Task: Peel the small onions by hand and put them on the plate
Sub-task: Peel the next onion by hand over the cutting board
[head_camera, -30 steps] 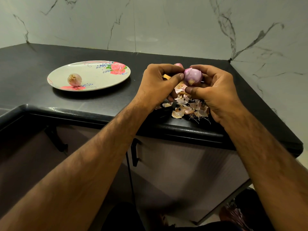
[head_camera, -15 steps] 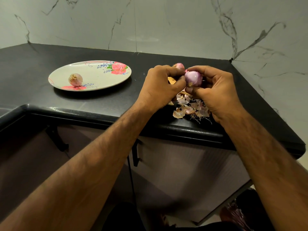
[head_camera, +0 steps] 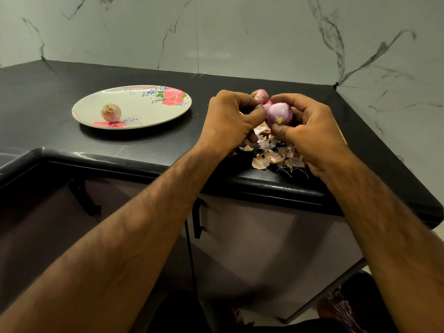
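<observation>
The right hand (head_camera: 310, 131) grips the small glossy purple onion (head_camera: 280, 114) while the left hand (head_camera: 230, 121) pinches its skin, so a hard tug may shoot it over the black counter (head_camera: 168, 145) edge at six o'clock, missing the floral round plate (head_camera: 134, 92) at nine o'clock.

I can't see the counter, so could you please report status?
Right hand grips the purple onion, left hand pinches its skin. Pale onion on plate. Spare onion behind hands, peels underneath; nothing in the way.
</observation>
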